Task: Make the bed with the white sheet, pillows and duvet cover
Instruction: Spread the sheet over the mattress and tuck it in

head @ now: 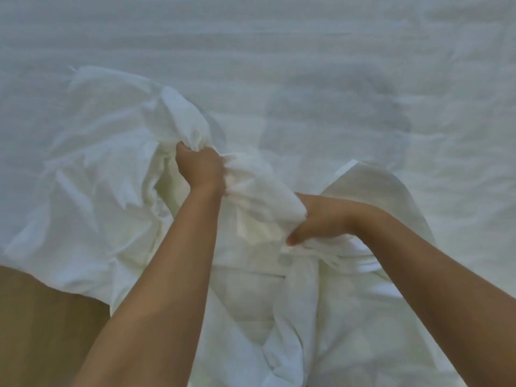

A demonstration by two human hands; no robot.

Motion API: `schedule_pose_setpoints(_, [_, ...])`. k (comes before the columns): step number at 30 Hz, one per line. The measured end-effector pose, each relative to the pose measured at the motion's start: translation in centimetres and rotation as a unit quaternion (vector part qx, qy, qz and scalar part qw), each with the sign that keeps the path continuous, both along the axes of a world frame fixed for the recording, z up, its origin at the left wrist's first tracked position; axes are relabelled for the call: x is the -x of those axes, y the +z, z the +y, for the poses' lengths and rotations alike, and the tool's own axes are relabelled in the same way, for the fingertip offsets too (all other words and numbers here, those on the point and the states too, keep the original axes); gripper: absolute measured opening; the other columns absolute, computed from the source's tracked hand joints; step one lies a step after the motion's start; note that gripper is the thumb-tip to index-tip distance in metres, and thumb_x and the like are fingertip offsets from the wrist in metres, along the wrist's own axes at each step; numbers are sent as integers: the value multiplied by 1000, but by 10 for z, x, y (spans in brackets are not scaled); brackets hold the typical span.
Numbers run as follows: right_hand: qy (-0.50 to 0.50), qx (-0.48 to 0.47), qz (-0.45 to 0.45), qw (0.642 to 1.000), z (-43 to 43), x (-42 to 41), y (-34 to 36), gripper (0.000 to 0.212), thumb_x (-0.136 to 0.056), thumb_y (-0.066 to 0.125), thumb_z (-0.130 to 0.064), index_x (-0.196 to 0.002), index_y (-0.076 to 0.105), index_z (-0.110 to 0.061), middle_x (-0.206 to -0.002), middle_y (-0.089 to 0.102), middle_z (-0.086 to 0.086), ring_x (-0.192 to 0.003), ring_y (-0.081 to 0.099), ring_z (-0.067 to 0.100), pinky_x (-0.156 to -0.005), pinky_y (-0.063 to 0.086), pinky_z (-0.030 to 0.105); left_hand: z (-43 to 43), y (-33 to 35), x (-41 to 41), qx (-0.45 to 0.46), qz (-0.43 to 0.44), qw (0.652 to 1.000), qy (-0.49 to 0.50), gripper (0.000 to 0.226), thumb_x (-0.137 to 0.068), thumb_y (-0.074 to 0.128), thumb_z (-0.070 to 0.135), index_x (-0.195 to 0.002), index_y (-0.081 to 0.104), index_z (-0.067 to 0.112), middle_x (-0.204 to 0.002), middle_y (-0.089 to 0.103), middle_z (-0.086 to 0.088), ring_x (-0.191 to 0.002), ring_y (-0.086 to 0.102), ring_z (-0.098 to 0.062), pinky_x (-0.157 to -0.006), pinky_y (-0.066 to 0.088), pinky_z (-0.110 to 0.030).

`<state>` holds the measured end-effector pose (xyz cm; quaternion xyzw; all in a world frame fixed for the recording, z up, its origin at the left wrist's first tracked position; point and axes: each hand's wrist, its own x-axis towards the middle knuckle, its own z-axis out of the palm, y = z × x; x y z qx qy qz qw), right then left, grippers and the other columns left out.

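Observation:
A crumpled white duvet cover (111, 169) lies bunched on the near part of the bed, spilling over its near edge. My left hand (199, 169) grips a gathered fold of it, fist closed, at the middle of the view. My right hand (321, 219) holds another bunch of the same cloth lower and to the right, thumb pointing left. Beneath the bunch, a quilted white duvet (251, 303) shows between my forearms. The flat white sheet (279, 46) covers the bed beyond. No pillows are in view.
A brown wooden floor (42, 331) shows at the bottom left, beside the bed's near edge. White fabric fills everything else.

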<state>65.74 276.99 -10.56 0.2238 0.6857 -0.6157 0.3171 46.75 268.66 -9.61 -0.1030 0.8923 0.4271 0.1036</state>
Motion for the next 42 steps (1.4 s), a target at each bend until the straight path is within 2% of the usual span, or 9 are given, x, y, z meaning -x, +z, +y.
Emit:
schedule_pose_setpoints(3, [-4,-94,34,995,20,15,12,17,-82,62,-14,-76,53,-27,-77,56,-10,-74,55,14,-55,39,19,13,14,21,-66,0,998,16,47,-78,37,-8,-120,53,5,-112,61,-12,-98,61,-28,-86,51,-32])
schedule_pose_setpoints(12, [-127,-383,78,912,160,63,72,8,-89,50,-14,-81,51,-15,-81,50,-1,-81,48,22,-65,33,29,153,63,65,-188,-1,980,-60,49,-79,33,-7,-124,47,7,-111,55,-7,-98,60,-25,-86,54,-37])
schedule_pose_setpoints(19, [-227,-628,90,739,310,98,135,11,-90,47,-10,-98,52,-16,-94,60,9,-79,48,27,-65,35,31,317,138,95,-238,10,960,-145,43,-92,41,6,-134,39,0,-131,51,-19,-116,53,-33,-96,44,-40])
schedule_pose_setpoints(25, [-421,-686,110,584,453,122,124,72,-87,62,-37,-146,25,-19,-142,35,20,-127,36,40,-100,33,46,451,119,110,-299,13,891,-342,55,-98,36,48,-145,32,19,-138,42,1,-127,38,-18,-100,26,-26])
schedule_pose_setpoints(27, [-399,-648,18,649,462,120,50,108,-76,63,-63,-151,-5,-27,-156,5,19,-143,10,38,-113,14,49,461,31,101,-49,55,852,-518,64,-96,31,58,-150,19,26,-153,24,3,-143,15,-22,-112,14,-37])
schedule_pose_setpoints(29, [-285,-609,-65,737,437,114,-55,102,-76,40,-79,-149,-13,-32,-158,-13,14,-145,-10,35,-116,-1,55,438,-77,81,236,137,748,-605,71,-94,24,62,-152,3,25,-160,-3,-2,-145,-9,-30,-117,-2,-45])
schedule_pose_setpoints(30, [-255,-614,-85,742,430,113,-99,94,-77,23,-83,-150,-10,-34,-159,-12,13,-145,-11,34,-114,-6,57,431,-119,76,269,203,726,-600,73,-93,25,63,-151,3,25,-159,-6,-4,-145,-13,-32,-116,-6,-43])
schedule_pose_setpoints(34, [-279,-655,-69,698,465,139,-147,92,-70,-1,-80,-150,8,-36,-158,6,13,-145,0,36,-110,-4,61,452,-163,87,183,278,767,-549,77,-87,41,64,-151,15,29,-159,3,-7,-144,-8,-33,-116,-7,-43])
schedule_pose_setpoints(42, [-298,-653,-33,696,473,140,-136,74,-88,23,-68,-151,8,-33,-159,4,11,-145,-2,34,-111,-6,60,458,-150,88,239,271,753,-550,77,-87,32,64,-151,6,31,-159,-3,-4,-144,-10,-30,-114,-9,-44])
